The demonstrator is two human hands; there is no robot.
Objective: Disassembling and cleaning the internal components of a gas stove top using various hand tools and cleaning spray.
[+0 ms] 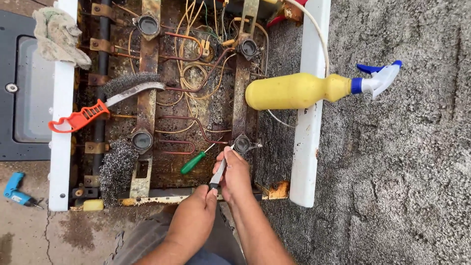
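**A:** What's being worked?

**B:** A slim metal tool, maybe a blade, hard to tell. It lies near the front edge of the opened stove top, its tip reaching toward the front right burner seat.

**A:** And the 2 hands?

**B:** The right hand has its fingers curled tight around the shaft. The left hand pinches the dark handle end with its fingertips.

**A:** Nearby?

**B:** A green-handled screwdriver just left. Farther off, steel wool, a wire brush with an orange handle, and a yellow spray bottle lying across the white side rail.
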